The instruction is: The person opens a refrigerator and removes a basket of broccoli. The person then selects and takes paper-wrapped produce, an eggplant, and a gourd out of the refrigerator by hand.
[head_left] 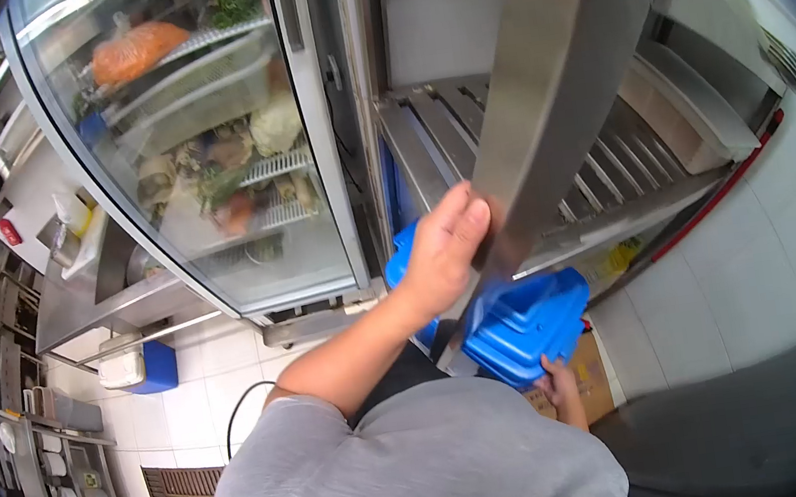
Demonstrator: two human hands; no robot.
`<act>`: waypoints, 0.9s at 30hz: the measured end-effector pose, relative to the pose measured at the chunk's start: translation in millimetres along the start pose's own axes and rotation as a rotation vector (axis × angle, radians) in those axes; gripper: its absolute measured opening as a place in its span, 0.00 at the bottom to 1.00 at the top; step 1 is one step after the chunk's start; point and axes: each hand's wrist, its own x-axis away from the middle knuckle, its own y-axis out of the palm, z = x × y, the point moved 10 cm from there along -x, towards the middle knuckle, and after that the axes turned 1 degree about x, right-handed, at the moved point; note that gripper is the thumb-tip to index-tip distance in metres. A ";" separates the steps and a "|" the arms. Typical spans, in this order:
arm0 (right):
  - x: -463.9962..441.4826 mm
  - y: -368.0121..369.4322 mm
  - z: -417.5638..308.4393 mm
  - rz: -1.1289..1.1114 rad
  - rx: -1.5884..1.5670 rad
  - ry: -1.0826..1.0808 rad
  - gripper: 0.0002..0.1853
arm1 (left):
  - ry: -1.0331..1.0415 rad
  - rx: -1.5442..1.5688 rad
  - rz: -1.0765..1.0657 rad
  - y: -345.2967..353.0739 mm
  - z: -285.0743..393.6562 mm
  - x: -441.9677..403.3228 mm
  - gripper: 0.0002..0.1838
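My left hand (451, 246) is wrapped round the edge of an upright steel post (547, 78), which rises in front of a slatted metal shelf. Lower and to the right, my right hand (556, 381) grips the lower edge of a blue plastic lid or container (526, 327). That blue piece is tilted beside the post, and part of it is hidden behind the steel. More blue plastic (401, 256) shows behind my left hand.
A glass-door fridge (331, 157) with food inside stands at the left. The slatted shelf (448, 131) holds a pale tray (686, 110). A cardboard box (591, 379) lies below the blue piece. A cool box (147, 365) and floor drain (163, 490) are at the lower left.
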 end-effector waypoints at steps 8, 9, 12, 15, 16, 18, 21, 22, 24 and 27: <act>25.4 -36.6 -16.3 0.358 1.081 0.537 0.26 | 0.019 -0.019 -0.104 -0.5 -1.5 -3.8 0.21; 35.1 -15.2 -18.5 0.296 1.070 0.486 0.26 | 0.009 -0.003 -0.135 0.6 -3.4 -4.1 0.21; 7.8 -11.4 16.4 0.218 1.051 0.209 0.26 | 0.040 -0.001 -0.178 4.5 2.4 -7.0 0.22; -15.8 -4.4 49.8 0.248 1.014 -0.174 0.27 | 0.189 -0.207 -0.134 -23.3 21.7 -22.7 0.23; -15.6 -0.6 54.7 0.278 1.004 -0.253 0.27 | 0.307 -0.313 0.001 -55.3 38.0 -39.7 0.23; -7.5 10.6 44.0 0.371 1.042 -0.265 0.26 | 0.337 -0.523 0.382 -123.6 81.7 -81.0 0.22; -17.8 -17.2 51.9 0.297 1.213 0.020 0.23 | 0.484 -1.112 0.859 -224.3 122.3 -147.0 0.31; -6.5 -11.1 47.3 0.306 1.097 0.052 0.22 | 0.404 -1.243 0.822 -236.7 121.7 -171.8 0.31; 21.6 5.3 42.5 0.310 0.876 0.126 0.19 | 0.324 -1.329 0.850 -259.7 118.4 -201.0 0.24; 41.3 -1.8 55.5 0.300 0.762 0.147 0.17 | 0.245 -1.276 0.902 -257.3 123.1 -189.2 0.21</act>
